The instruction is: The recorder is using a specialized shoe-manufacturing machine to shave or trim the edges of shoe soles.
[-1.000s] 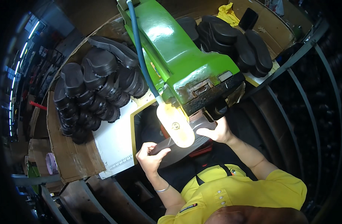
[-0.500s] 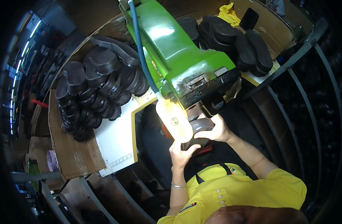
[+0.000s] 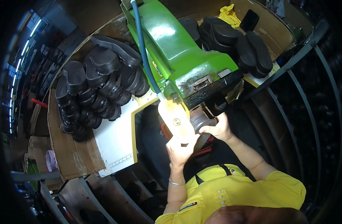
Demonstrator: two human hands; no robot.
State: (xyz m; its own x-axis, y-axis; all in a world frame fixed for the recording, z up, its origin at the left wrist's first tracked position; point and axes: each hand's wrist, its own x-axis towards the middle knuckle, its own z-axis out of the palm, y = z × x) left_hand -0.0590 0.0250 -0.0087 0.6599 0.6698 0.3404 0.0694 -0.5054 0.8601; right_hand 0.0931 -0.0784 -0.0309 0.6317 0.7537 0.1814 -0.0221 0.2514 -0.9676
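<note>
Both my hands hold a dark shoe sole (image 3: 203, 122) beneath the head of a green machine (image 3: 200, 67). My right hand (image 3: 219, 128) grips its right side, thumb on top and fingers curled behind. My left hand (image 3: 181, 150) is closed at the sole's near left end, just below a bright lamp (image 3: 174, 121) that covers part of it. The sole's upper end touches or lies close to the metal part under the machine head; the exact contact is hidden.
Dark soles (image 3: 100, 80) lie piled on the left of the white worktable (image 3: 113, 140), with more soles (image 3: 230, 41) at the right. Cardboard (image 3: 77, 158) borders the table. A blue hose (image 3: 143, 48) runs to the lamp. A yellow cloth (image 3: 229, 15) and a black phone-like slab (image 3: 249, 20) lie behind.
The sole has turned and shifted slightly in my hands. My left hand has rotated, its thumb now nearer the lamp, and my right hand has moved a little to the right.
</note>
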